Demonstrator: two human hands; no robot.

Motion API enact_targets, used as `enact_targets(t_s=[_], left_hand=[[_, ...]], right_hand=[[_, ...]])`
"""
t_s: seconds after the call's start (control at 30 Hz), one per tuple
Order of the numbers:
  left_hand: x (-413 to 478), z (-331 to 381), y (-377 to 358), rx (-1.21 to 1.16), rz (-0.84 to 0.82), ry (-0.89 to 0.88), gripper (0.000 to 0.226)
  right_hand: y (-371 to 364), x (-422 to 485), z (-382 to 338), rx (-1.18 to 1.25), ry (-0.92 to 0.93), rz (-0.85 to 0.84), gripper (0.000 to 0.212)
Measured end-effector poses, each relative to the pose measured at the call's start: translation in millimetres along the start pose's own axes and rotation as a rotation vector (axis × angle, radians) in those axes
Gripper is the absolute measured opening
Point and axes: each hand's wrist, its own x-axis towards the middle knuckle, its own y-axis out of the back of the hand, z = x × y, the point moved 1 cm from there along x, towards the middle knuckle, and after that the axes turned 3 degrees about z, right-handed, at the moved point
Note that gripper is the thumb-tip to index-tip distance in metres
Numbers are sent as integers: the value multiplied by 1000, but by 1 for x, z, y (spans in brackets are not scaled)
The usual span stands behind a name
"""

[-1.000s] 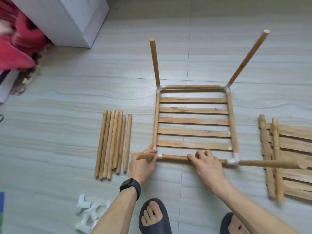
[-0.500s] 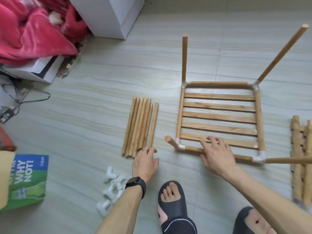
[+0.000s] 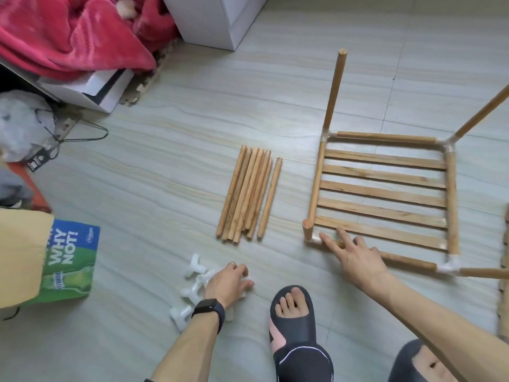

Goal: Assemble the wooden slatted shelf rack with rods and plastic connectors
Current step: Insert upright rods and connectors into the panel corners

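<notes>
A pale tiled floor (image 3: 165, 139) fills the view, with a red blanket (image 3: 68, 34) heaped far beyond the left hand. The shelf frame (image 3: 382, 193) lies flat on the floor just past the right hand. It is a square of light wooden rails joined at the corners by white plastic pieces, with five flat slats running left to right across it. A rod rises from each corner: the far-left one (image 3: 334, 89) stands nearly upright, the far-right one (image 3: 482, 114) leans outward, the near-left one (image 3: 307, 228) points its end grain at the camera, and the near-right one (image 3: 484, 272) runs off to the right. Left of the left hand lies a blue-and-green box (image 3: 68, 260) printed "WHY NOT!"; its smaller print is too blurred to read. Loose rods (image 3: 248, 193) lie bundled between the hands and beyond them, long axes pointing away from the person. The right hand (image 3: 355, 257) rests on the frame's near rail with fingers spread, the forefinger reaching the corner connector (image 3: 315, 239). The left hand (image 3: 225, 282), well apart from it, curls down over a cluster of white connectors (image 3: 194, 292); whether it actually grips one cannot be told. A black watch (image 3: 208, 308) sits on that wrist.
</notes>
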Motion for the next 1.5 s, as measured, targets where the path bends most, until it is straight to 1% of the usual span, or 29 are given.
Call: enact_targets(t_s=[0.07,0.13,0.17,0.2,0.23,0.27,0.33,0.37,0.4,0.43,0.47,0.5,0.53,0.57,0.63,0.67,0.73,0.83,0.93,1.0,1.03,1.1,1.17,1.2,1.27,1.3,1.33,1.43,1.5], left_hand=[[4,1,9,-23,23,-1,26],[3,8,25,-140,90,21,24],[1,14,36,-291,130,35,23],[-2,23,48,-505,159,48,22],[-5,35,63,-741,163,50,23],[-7,48,80,-960,141,27,25],[-12,76,117,-1284,55,-71,32],[-16,90,135,-1382,8,-132,35],[-20,103,152,-1449,-34,-191,38],[-26,115,165,-1499,-72,-239,39],[-30,125,174,-1532,-105,-274,36],[-35,134,180,-1549,-137,-304,31],[-40,142,184,-1552,-171,-334,28],[-45,148,186,-1554,-205,-361,27],[-52,156,188,-1567,-259,-388,32],[-56,157,189,-1571,-274,-383,35],[-62,158,191,-1573,-273,-336,38],[-69,158,192,-1593,-248,-232,29],[-75,159,193,-1555,-187,-192,37],[-80,158,193,-1547,-171,-200,38],[-82,157,193,-1563,-173,-218,38],[-88,154,193,-1570,-171,-298,36],[-93,151,194,-1442,-96,-388,30],[-94,150,195,-1332,-31,-414,27],[-96,151,198,-1159,48,-431,32],[-97,153,200,-1130,52,-423,37],[-97,154,202,-1127,47,-408,41],[-94,158,206,-1182,20,-362,44],[-92,159,205,-1218,-6,-363,43]], right_hand=[[1,-2,2,-29,30,15,95],[4,-2,5,-7,34,7,91],[8,-3,7,35,29,-14,88],[15,-5,8,102,24,-37,82],[24,-6,8,212,16,-34,72],[36,-9,9,371,0,16,61],[69,-17,10,778,-57,210,41],[89,-22,10,992,-82,288,33],[109,-29,8,1206,-82,319,26],[127,-37,6,1405,-56,313,26],[144,-44,4,1567,-11,295,30],[159,-51,3,1681,37,282,35],[171,-57,2,1743,83,278,37],[181,-62,0,1766,126,280,36],[191,-69,-3,1728,178,313,32],[192,-72,-4,1696,187,350,30],[190,-77,-4,1638,194,428,33],[188,-86,-5,1426,241,547,38],[188,-90,-11,1192,248,661,38],[188,-90,-12,1131,206,718,35],[187,-90,-11,1165,170,721,33],[187,-90,-9,1376,100,645,36],[188,-90,-8,1571,67,550,34],[189,-90,-7,1608,61,515,28],[190,-90,-5,1609,48,473,20],[191,-91,-4,1592,47,476,19],[191,-93,-3,1573,59,487,20],[194,-97,1,1510,158,497,36],[195,-99,2,1469,209,472,37]])
